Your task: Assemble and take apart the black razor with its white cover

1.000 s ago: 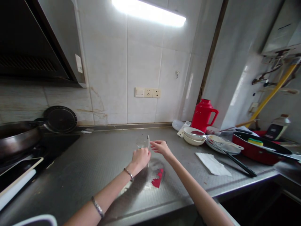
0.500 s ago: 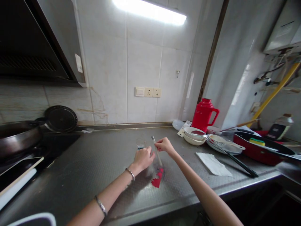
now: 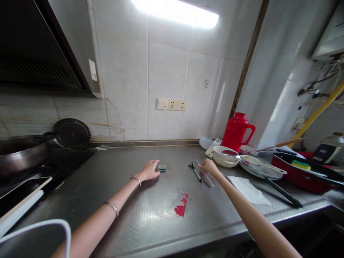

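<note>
On the steel counter, my left hand has its fingers apart beside a small clear and teal piece. My right hand pinches a thin pale stick-like tool, held low over the counter or resting on it. Just left of that tool lies a razor-like item with a dark head and a dark and silver handle. Nearer the front edge is a ragged red patch, with small dark specks above it.
To the right stand a red thermos jug, stacked bowls, a white tissue and a red pan with a sponge. A steel pot is at the left, with a white curved edge at the lower left.
My right hand has moved right with the pale tool, away from the red patch. My left hand has moved left and opened. The razor-like item now shows on the counter.
</note>
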Action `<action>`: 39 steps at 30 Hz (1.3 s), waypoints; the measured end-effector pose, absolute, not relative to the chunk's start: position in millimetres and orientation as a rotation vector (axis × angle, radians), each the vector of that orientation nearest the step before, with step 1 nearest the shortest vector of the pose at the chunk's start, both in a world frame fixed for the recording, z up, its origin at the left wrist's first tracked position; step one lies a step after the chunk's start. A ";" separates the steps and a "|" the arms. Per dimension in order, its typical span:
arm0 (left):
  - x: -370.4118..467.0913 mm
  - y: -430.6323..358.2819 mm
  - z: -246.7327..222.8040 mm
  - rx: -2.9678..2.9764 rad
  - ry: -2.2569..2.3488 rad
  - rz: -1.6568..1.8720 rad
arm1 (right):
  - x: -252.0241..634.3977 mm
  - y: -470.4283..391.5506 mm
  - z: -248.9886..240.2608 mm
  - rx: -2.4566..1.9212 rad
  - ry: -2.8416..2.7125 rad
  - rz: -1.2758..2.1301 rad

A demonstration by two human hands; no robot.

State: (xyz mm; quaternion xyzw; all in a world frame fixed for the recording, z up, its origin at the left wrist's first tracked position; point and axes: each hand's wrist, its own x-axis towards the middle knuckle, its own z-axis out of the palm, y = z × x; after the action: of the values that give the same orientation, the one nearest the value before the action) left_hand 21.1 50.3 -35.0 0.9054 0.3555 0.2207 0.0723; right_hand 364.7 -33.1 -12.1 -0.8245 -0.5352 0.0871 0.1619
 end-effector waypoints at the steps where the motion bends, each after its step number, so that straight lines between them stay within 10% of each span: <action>1: 21.5 52.2 -37.2 2.709 1.086 0.633 | 363.5 -33.2 -14.0 -2.359 -1.527 0.253; 39: 27.3 58.8 -49.9 2.522 0.998 0.765 | 378.5 -59.9 2.0 -2.207 -1.590 0.255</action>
State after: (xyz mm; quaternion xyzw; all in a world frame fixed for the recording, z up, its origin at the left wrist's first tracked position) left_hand 27.3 58.8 -49.9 0.8833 0.3495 0.2679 0.1610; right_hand 378.5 -59.9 2.0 -0.7910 -0.5698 0.0913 0.2031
